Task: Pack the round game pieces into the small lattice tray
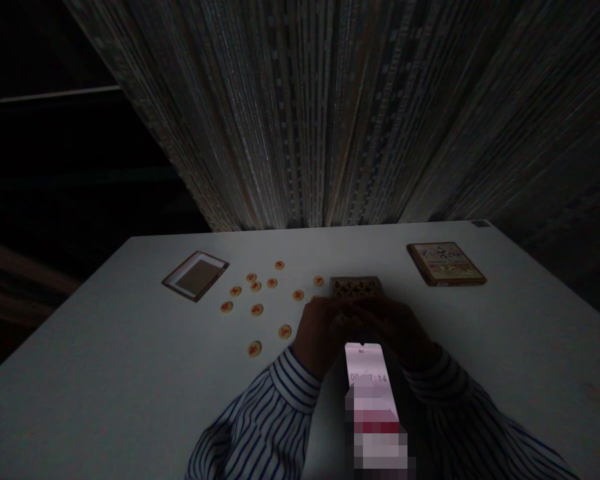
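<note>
My left hand [323,333] and my right hand [403,327] come together over the near side of a small box [356,287]. Rows of round Chinese chess pieces with dark characters lie in its far part; my hands cover the rest. The fingers of both hands are bent inward, deep in shadow, and whatever they hold is hidden. Left of my left hand, several loose chess pieces [257,310] with red characters are scattered over the white table [145,373]. Another loose piece [319,281] lies just left of the box.
A lit phone [370,363] showing a timer is below my hands, between my forearms. An open shallow tray or lid [196,275] lies at the far left. A flat box with a printed cover [447,264] is at the far right. Behind the table hangs a string curtain [315,120].
</note>
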### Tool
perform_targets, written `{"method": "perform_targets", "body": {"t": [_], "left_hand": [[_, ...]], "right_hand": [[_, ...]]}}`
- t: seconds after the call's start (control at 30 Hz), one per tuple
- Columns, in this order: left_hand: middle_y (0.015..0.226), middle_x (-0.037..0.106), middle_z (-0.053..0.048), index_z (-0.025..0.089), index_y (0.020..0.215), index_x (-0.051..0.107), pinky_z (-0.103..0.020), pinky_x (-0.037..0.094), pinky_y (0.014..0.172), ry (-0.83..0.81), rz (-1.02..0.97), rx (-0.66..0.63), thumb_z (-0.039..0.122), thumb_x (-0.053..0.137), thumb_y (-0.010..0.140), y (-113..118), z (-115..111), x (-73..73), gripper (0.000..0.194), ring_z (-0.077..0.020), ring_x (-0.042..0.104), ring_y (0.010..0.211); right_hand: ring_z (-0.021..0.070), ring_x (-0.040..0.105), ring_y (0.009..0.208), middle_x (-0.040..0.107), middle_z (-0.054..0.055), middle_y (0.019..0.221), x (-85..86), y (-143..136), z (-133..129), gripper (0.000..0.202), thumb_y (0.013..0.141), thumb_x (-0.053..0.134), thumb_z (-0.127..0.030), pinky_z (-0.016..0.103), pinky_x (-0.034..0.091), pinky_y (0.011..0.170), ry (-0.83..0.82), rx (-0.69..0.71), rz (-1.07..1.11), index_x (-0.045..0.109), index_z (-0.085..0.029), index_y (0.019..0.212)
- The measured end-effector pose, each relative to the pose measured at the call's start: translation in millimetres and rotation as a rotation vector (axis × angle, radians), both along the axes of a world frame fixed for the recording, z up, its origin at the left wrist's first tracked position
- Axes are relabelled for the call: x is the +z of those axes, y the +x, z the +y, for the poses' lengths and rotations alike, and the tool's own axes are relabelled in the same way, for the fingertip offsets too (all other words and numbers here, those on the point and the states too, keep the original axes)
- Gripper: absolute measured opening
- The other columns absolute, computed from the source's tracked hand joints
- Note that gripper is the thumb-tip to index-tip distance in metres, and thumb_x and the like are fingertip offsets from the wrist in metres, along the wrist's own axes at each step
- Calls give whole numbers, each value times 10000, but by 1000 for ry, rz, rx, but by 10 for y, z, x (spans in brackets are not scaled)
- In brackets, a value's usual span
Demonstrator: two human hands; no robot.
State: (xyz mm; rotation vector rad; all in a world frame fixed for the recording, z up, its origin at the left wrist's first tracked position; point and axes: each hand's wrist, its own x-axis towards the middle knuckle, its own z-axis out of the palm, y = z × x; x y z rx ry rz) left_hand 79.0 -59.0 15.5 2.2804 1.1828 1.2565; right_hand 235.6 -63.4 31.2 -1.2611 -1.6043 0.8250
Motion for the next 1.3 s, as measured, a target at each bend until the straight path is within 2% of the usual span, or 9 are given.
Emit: {"method": "perform_targets", "body": {"t": [0.17,0.33,0.43,0.53,0.73,0.83,1.0,1.3], "left_hand": [[978,657,-95,164,978,604,-322,510,762,-62,-173,10,200,516,810,-43,3,-33,193,-180,608,901],[882,683,-68,166,905,648,-273,517,729,-286,-283,48,180,499,808,-43,14,-10,178,-156,629,814],[820,699,-51,172,869,678,-271,514,735,-442,-321,34,214,506,807,-29,4,26,188,-155,637,776],[780,710,-42,173,845,695,-257,520,673,-576,-396,1,258,522,795,-18,-2,49,199,-154,643,719],[736,708,-56,151,807,702,-244,511,608,-758,-564,-25,290,582,733,-9,23,6,198,-149,635,654],[727,703,-64,138,794,700,-249,506,590,-805,-636,-27,296,592,719,-8,31,-12,206,-148,629,637],[689,686,-54,128,775,697,-234,487,565,-820,-645,10,299,604,709,-13,30,-2,206,-131,611,605],[658,678,-46,131,743,694,-231,477,560,-836,-646,9,291,611,709,-13,24,10,183,-125,602,590]], "right_hand": [[185,676,709,724,41,763,30,-4,-3,199,726,612,-376,292,560,600,6,-31,-12,697,-205,783],[178,676,712,725,34,774,24,-14,-16,198,731,614,-374,286,567,599,-27,-12,33,703,-210,797],[182,678,715,725,42,781,-12,-1,-19,213,739,602,-375,293,570,603,-10,-15,19,703,-205,816],[183,679,699,725,49,777,-46,14,-18,232,753,577,-378,296,569,591,21,-6,-19,701,-199,834],[181,674,681,723,40,771,-119,14,-17,208,760,567,-349,307,562,591,24,-13,-60,697,-211,846],[177,668,699,719,35,798,-164,15,-20,196,757,571,-320,310,556,606,40,-24,-92,692,-223,877],[180,647,817,700,32,899,-187,19,-18,201,775,562,-305,337,543,710,143,70,-143,672,-247,934],[182,640,819,698,46,869,-129,31,25,195,798,549,-318,345,524,720,330,127,-298,659,-228,930]]}}
